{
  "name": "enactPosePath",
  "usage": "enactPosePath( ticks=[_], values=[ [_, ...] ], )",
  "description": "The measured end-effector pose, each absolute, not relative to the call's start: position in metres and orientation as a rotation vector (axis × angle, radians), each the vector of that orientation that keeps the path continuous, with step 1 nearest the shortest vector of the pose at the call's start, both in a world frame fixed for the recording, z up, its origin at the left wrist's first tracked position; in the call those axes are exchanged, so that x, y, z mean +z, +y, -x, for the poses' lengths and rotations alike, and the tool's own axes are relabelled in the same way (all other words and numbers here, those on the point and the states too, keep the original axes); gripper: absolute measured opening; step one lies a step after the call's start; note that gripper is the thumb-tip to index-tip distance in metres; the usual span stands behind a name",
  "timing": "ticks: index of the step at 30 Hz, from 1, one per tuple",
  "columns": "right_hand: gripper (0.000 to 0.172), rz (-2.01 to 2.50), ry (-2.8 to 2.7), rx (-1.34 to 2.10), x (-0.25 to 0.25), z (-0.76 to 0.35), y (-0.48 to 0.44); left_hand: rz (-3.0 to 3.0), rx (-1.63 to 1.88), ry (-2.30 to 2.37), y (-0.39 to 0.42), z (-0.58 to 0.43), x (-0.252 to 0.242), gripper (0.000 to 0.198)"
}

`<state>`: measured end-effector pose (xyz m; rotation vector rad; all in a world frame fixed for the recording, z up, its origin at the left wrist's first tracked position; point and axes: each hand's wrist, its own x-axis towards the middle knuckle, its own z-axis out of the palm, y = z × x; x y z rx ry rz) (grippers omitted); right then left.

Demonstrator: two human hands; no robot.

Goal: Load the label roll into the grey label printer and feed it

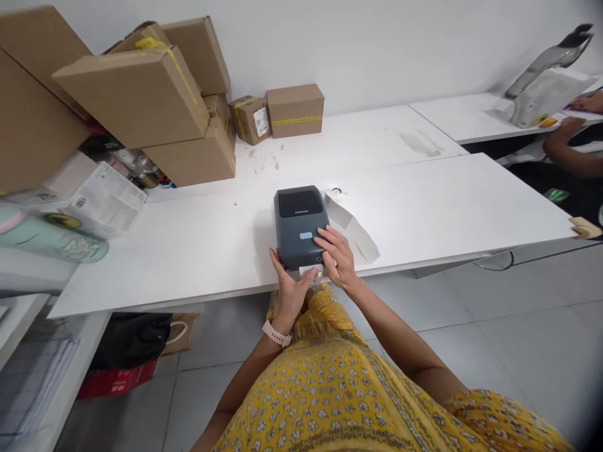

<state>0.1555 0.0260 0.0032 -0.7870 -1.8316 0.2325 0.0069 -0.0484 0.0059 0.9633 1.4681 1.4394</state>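
A plain white wall (377, 44) runs behind the long white bench (447, 201), whose top shows grey smudges toward the back. Another white bench (452, 116) stands at the far right. Brown cardboard boxes (136, 94) are stacked high against the wall on the left, with two small boxes (295, 110) just beside them. The floor (494, 326) is pale grey tile with thin joints. Under the bench lie a black bag (132, 336) and something red (115, 380). The light is soft and even.

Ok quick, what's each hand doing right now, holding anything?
Left hand: touching the white label at the front of the printer; grip cannot be told.
Right hand: open, fingers resting on the printer.
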Motion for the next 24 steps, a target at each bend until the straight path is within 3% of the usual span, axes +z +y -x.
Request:
enactPosePath(
  ticks=[6,14,20,24],
  values=[
    [0.052,0.903,-1.675,0.327,-0.004,-0.144,0.024,-0.863,1.454,1.481,-0.035,0.001,0.023,0.094],
    [0.044,0.820,-1.537,0.254,-0.016,-0.132,0.026,-1.054,1.476,1.585,-0.018,0.005,0.017,0.084],
    [0.051,0.901,-1.606,0.289,-0.011,-0.137,0.029,-1.038,1.471,1.557,-0.030,0.016,0.017,0.084],
    [0.049,0.896,-1.617,0.390,0.001,-0.141,0.025,-0.863,1.434,1.704,-0.067,0.018,0.015,0.053]
  ],
)
